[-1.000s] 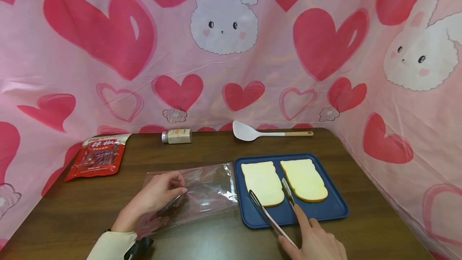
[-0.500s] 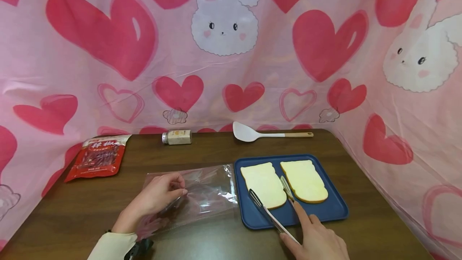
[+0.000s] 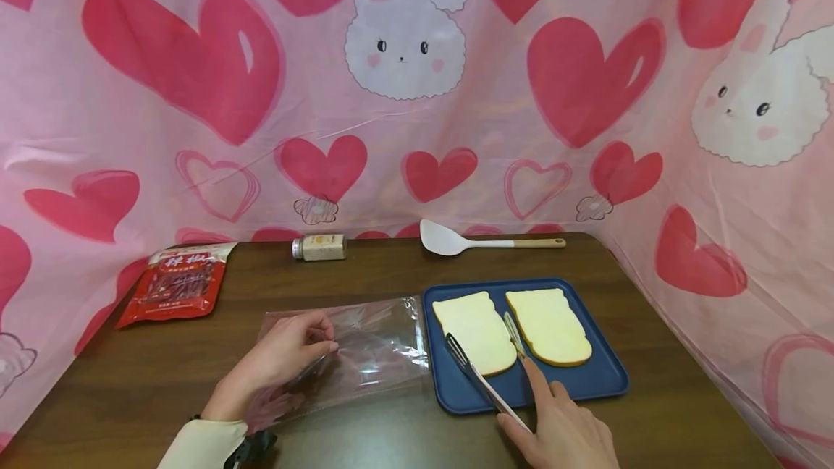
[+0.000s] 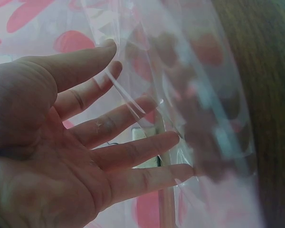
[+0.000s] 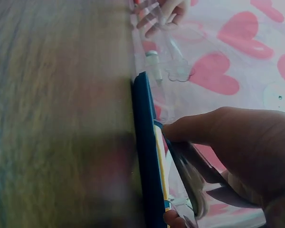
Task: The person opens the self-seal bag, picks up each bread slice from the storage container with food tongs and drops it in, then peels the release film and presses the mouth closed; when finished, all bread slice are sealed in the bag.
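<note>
My left hand (image 3: 287, 349) is at the left end of a clear plastic bag (image 3: 378, 342) lying on the table. Thumb and forefinger pinch its film, as the left wrist view shows; the other fingers (image 4: 147, 147) spread along the plastic. With my right hand (image 3: 563, 425) I hold metal tongs (image 3: 485, 386) by their arms. One tong tip lies over the left bread slice (image 3: 472, 324), the other along its right edge, between it and the right slice (image 3: 547, 324). Both slices lie flat on a blue tray (image 3: 449, 396). Whether the tongs squeeze the slice, I cannot tell.
The bag's right end meets the tray's left edge. Farther back lie a seasoning jar (image 3: 322, 247) on its side and a white spatula (image 3: 443, 239) with a wooden handle. A red packet (image 3: 179, 284) is at the far left. Patterned cloth (image 3: 495, 114) walls the table's back and sides.
The tongs have shifted slightly left. The left slice has turned a little, its top moving left and its lower end right. My left hand and the bag stay put.
</note>
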A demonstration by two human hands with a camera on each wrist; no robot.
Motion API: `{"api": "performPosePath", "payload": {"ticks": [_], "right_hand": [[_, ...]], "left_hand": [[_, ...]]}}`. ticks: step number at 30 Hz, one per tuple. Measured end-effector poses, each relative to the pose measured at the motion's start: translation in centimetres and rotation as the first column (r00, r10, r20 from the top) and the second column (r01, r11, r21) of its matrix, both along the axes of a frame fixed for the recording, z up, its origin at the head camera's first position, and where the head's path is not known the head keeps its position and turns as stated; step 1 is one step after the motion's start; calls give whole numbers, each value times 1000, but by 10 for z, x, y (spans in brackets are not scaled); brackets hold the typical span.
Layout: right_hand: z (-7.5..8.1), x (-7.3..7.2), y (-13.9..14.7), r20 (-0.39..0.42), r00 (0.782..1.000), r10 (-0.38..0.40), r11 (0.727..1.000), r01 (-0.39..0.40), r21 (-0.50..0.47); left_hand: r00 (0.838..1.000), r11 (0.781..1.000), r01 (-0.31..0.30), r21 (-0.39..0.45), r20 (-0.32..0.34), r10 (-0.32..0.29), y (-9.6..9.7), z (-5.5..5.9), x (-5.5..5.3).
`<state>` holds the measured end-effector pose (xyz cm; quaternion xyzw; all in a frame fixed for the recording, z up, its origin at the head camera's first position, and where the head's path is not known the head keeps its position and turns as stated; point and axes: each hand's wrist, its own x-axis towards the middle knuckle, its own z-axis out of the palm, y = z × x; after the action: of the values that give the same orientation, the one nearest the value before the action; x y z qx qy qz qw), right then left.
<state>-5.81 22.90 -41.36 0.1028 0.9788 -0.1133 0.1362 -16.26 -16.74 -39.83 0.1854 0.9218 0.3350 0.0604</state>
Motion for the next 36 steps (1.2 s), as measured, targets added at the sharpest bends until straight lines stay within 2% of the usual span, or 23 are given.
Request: {"api": "performPosePath", "payload": {"ticks": [11,25,36], "right_hand": [[-5,2,0,-58,996,66,998,-65,20],[-7,5,-7,-87,993,86,996,-82,46],[-7,6,-8,-79,993,91,995,-88,36]], "left_hand": [[1000,1000,0,-5,-5,0,0,0,0],[1000,1000,5,-3,3,-5,0,1,0],[1000,1000,-5,2,10,5,0,1,0]]}}
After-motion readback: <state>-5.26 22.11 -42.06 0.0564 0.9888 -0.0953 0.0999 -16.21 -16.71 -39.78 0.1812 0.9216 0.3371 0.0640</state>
